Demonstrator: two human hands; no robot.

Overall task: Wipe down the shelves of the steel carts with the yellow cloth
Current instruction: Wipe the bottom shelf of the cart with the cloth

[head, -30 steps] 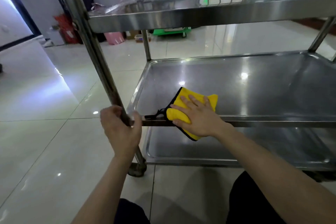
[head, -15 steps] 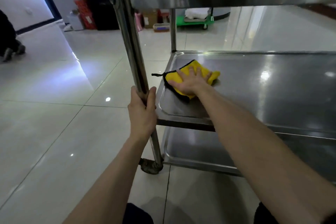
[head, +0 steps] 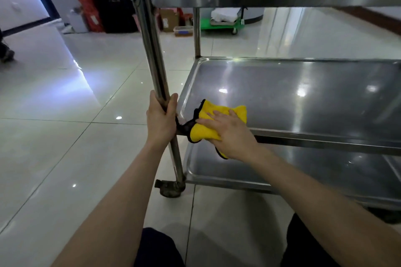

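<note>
The left hand (head: 161,119) gripped the steel cart's near corner post (head: 152,50), fingers curled round it. The right hand (head: 232,134) lay flat with straight fingers, pressing the yellow cloth (head: 204,132) onto the near left corner of the middle shelf (head: 303,97), where the cloth hung over the front rim.

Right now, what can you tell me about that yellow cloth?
The yellow cloth looks soft and fuzzy, edged in black, with a black loop at its left corner. It lies crumpled on the front left corner of the middle shelf, draped over the front rim, one end hanging below. The right hand presses flat on it.
</note>
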